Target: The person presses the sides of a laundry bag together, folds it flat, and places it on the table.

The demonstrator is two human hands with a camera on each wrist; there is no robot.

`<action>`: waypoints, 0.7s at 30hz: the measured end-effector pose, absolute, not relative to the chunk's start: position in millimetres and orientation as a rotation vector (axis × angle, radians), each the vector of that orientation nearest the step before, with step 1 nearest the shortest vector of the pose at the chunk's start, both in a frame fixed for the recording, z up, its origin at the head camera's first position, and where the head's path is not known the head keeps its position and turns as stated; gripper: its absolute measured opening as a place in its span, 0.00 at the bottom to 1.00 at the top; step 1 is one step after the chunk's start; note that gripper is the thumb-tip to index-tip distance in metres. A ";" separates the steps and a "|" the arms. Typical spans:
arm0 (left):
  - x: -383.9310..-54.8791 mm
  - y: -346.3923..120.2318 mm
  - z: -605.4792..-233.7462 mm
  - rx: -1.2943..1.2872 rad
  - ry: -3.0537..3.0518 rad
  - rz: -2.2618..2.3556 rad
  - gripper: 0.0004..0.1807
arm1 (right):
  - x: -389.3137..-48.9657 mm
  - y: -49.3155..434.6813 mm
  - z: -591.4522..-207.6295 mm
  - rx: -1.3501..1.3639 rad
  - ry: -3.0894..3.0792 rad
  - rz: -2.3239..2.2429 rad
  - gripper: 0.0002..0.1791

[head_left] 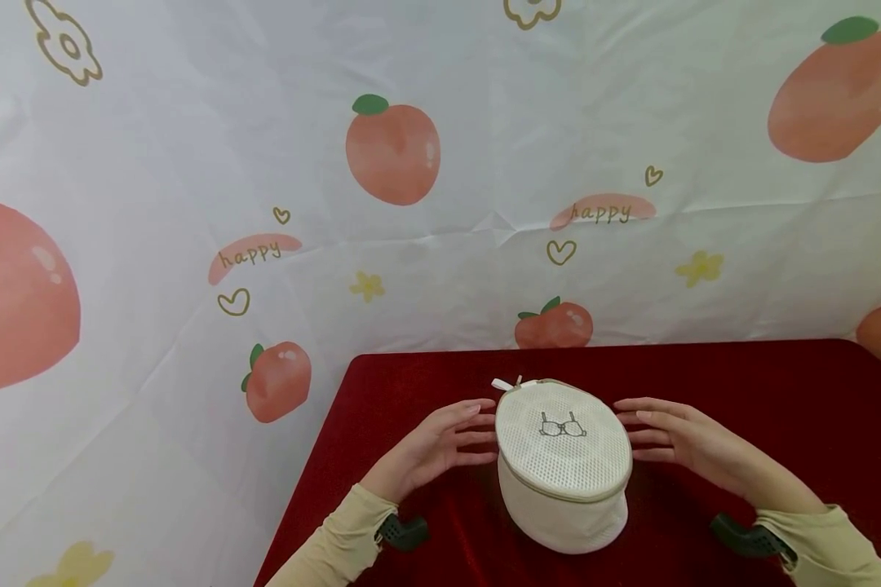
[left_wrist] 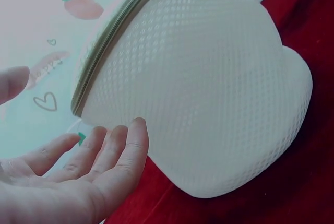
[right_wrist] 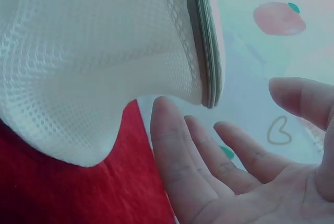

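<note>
A white mesh bag (head_left: 564, 469), a bra drawing (head_left: 562, 427) on its lid (head_left: 568, 461), stood toward the near side of a red-covered table (head_left: 778, 399). A zipper (right_wrist: 209, 41) ran along the lid's edge, and a white tab (head_left: 502, 384) stuck out at the far left. The left hand (head_left: 444, 444) and the right hand (head_left: 675, 436) flanked it, fingers extended and thumbs apart, neither clamped on the bag; whether fingertips touched its sides could not be told. Black wrist devices (head_left: 404, 532) showed at cream sleeves (head_left: 338, 534). Behind rose a white backdrop (head_left: 470, 285) printed with peaches (head_left: 392, 155), flowers (head_left: 700, 269) and "happy."
</note>
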State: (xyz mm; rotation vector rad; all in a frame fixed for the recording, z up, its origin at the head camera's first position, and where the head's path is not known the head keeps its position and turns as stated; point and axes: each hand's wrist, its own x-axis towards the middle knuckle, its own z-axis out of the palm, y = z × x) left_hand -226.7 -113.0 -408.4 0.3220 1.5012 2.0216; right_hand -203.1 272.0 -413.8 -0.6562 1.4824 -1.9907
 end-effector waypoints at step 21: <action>-219.5 -99.2 -408.4 0.294 1.574 2.052 0.21 | -198.2 254.1 -415.5 -0.472 1.723 -1.984 0.18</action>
